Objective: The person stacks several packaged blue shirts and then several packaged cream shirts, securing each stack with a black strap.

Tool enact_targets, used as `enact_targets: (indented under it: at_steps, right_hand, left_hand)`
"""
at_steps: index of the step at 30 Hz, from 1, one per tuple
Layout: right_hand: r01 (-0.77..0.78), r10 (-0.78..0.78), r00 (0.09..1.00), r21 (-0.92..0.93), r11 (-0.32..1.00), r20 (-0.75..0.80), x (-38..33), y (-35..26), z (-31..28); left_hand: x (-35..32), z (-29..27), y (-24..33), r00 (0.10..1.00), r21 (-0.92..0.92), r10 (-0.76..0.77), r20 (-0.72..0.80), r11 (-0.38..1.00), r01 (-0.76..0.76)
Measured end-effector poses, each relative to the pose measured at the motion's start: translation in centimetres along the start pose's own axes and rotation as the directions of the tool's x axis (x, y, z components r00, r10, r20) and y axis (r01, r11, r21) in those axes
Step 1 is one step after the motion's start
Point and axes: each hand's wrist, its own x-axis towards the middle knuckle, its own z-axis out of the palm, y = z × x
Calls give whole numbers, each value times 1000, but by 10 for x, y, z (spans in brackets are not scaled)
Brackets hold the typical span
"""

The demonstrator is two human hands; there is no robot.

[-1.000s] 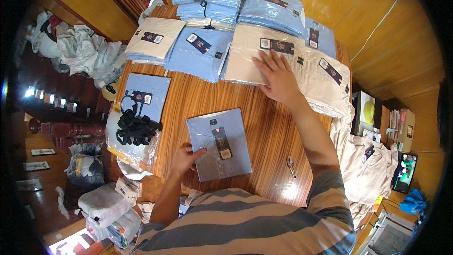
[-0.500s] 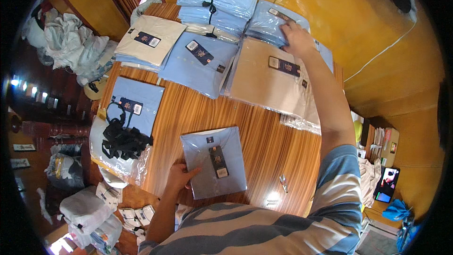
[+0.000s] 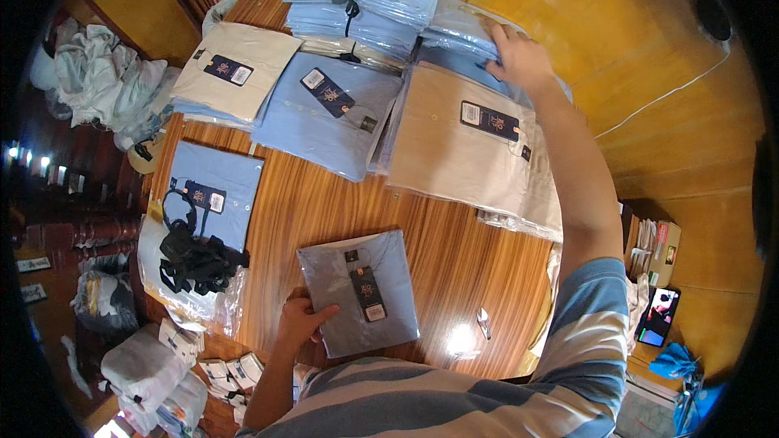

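At the table's near edge lies a folded blue shirt in a clear bag (image 3: 398,276), with a dark hang tag. My left hand (image 3: 302,320) grips its left edge, thumb on top and fingers underneath. My right arm stretches across the table to a far stack of bagged blue shirts (image 3: 458,28). There my right hand (image 3: 519,57) is closed on the right edge of the upper bagged shirts, which are raised off those below. The palm hides part of that edge. Just in front of this hand is a pile of bagged beige shirts (image 3: 438,126).
A tall blue bundle tied with black cord (image 3: 353,8) stands at the back. Further left are bagged blue shirts (image 3: 316,113), cream shirts (image 3: 243,73) and a heap of black straps (image 3: 199,264). Small metal snips (image 3: 484,323) lie near right. A yellow wall (image 3: 641,97) borders the right.
My right hand has gripped the far stack's edge and raised its upper bagged shirts. My left hand keeps hold of the near shirt. The whole view has shifted slightly.
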Motion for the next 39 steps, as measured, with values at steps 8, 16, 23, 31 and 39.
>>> enact_targets:
  at_steps: [8,16,23,31,39]
  right_hand:
    - [225,-250,965,-244,943,-78,-15,6,27]
    - [-36,21,966,-55,998,-258,3,-5,13]
    - [62,-106,958,-168,984,-267,10,22,47]
    - [46,-65,987,-125,991,-148,-1,64,-25]
    - [214,-301,919,-319,923,-255,-82,53,-158]
  left_hand:
    - [6,1,-11,994,-22,111,-12,994,-111]
    - [5,1,-8,995,-41,97,-19,994,-97]
    - [-6,-5,9,1000,-42,20,20,999,-19]
    - [1,-3,-3,989,-32,145,-14,989,-146]
    - [15,-5,-24,979,-185,151,136,975,-125]
